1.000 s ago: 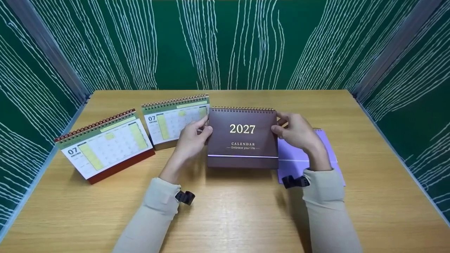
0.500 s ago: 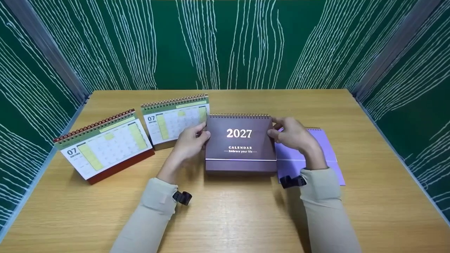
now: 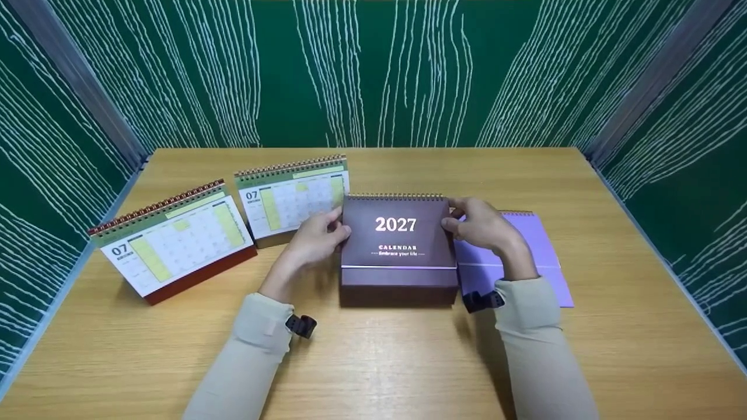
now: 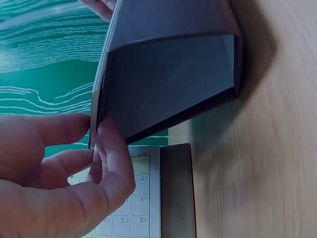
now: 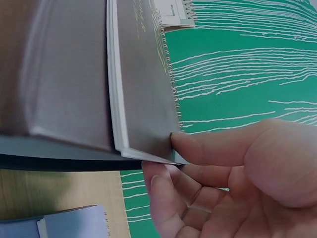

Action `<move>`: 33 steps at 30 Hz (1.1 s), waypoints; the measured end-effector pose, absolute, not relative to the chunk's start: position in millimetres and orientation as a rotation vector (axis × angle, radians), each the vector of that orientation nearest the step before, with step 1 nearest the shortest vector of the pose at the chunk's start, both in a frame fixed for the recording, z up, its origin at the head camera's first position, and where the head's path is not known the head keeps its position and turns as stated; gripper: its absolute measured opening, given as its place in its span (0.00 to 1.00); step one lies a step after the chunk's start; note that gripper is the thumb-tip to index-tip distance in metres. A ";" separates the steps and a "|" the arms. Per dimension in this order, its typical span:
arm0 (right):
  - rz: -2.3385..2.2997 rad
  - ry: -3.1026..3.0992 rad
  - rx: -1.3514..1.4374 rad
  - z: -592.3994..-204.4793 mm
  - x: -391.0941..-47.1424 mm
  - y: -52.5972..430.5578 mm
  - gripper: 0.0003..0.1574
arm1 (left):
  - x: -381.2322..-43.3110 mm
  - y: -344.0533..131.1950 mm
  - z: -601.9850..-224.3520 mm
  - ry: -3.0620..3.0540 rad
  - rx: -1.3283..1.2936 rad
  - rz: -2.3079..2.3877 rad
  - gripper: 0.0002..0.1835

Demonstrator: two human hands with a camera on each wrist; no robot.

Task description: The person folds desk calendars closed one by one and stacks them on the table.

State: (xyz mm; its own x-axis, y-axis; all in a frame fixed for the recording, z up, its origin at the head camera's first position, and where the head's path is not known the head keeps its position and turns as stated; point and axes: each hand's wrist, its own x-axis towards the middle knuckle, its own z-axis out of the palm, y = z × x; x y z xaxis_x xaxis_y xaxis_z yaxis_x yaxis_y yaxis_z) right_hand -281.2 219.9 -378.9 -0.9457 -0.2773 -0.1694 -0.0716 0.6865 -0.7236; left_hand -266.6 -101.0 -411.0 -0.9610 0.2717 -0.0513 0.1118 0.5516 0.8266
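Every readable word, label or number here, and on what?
"2027": dark brown calendar
"CALENDAR": dark brown calendar
"Embrace your life": dark brown calendar
"07": red-based calendar
"07": brown-based calendar
"22": brown-based calendar, left wrist view
"29": same
"30": same
"31": same
Too small or blurred: remaining print on the red-based calendar and the brown-based calendar.
Purple spiral-bound item: no readable text.

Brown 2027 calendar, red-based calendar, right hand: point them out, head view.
Brown 2027 calendar (image 3: 399,238), head view: front cover, below the 2027.
Red-based calendar (image 3: 182,245), head view: 07 page, date grid.
Right hand (image 3: 482,224), head view: near the thumb's base.
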 end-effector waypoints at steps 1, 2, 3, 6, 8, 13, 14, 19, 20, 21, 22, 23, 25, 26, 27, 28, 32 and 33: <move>-1.111 2.631 -0.288 -379.7 -281.6 219.7 0.37 | -266.8 -101.4 -411.7 2.611 0.338 1.369 0.35; -1.109 2.627 -0.295 -380.7 -282.1 219.4 0.37 | -267.0 -101.8 -412.6 2.609 0.344 1.367 0.35; -1.098 2.627 -0.302 -381.7 -282.6 219.0 0.37 | -267.2 -102.1 -413.6 2.600 0.353 1.371 0.35; -1.081 2.622 -0.309 -385.0 -284.0 218.8 0.37 | -268.6 -102.0 -417.0 2.581 0.373 1.391 0.36; -1.075 2.618 -0.304 -387.2 -285.1 218.3 0.39 | -269.3 -101.8 -419.1 2.569 0.376 1.408 0.36; -1.075 2.609 -0.303 -390.8 -287.0 217.7 0.40 | -269.5 -101.4 -422.3 2.566 0.381 1.420 0.36; -1.068 2.613 -0.307 -391.2 -287.0 217.7 0.40 | -269.3 -101.4 -422.5 2.561 0.377 1.422 0.36; -1.028 2.640 -0.332 -392.4 -287.0 219.0 0.36 | -267.6 -100.4 -423.4 2.523 0.365 1.443 0.35; -1.020 2.641 -0.331 -392.7 -287.0 219.0 0.35 | -267.5 -100.2 -423.8 2.516 0.365 1.453 0.35; -1.012 2.641 -0.329 -392.8 -287.0 218.9 0.34 | -267.2 -99.8 -423.8 2.500 0.363 1.469 0.34; -1.002 2.640 -0.327 -392.8 -286.7 218.5 0.33 | -266.9 -99.5 -423.9 2.481 0.359 1.488 0.34; -0.991 2.639 -0.324 -392.9 -286.7 218.3 0.32 | -266.6 -99.2 -424.0 2.461 0.349 1.506 0.34; -0.964 2.640 -0.319 -393.7 -287.0 217.7 0.32 | -266.0 -98.8 -424.2 2.424 0.324 1.533 0.35; -0.950 2.641 -0.321 -394.1 -287.0 217.5 0.31 | -265.7 -98.5 -424.3 2.408 0.318 1.543 0.35; -0.936 2.643 -0.328 -394.2 -286.7 217.2 0.30 | -265.4 -98.3 -424.4 2.395 0.310 1.550 0.36; -0.921 2.648 -0.333 -394.7 -286.9 217.0 0.30 | -265.5 -98.2 -424.7 2.391 0.309 1.551 0.35; -0.874 2.655 -0.356 -396.2 -287.4 216.8 0.29 | -266.7 -98.3 -427.5 2.416 0.340 1.516 0.31; -0.859 2.658 -0.362 -396.7 -287.8 217.0 0.28 | -266.8 -98.4 -427.9 2.412 0.338 1.512 0.31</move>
State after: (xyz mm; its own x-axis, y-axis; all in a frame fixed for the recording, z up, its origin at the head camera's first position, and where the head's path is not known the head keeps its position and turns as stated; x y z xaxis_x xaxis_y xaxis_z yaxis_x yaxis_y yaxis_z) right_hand -287.8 217.0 -396.7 -0.9155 -0.3334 -0.2251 -0.1387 0.7869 -0.6013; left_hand -266.8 -98.4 -427.9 -0.9351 0.3379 -0.1065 0.0514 0.4270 0.9028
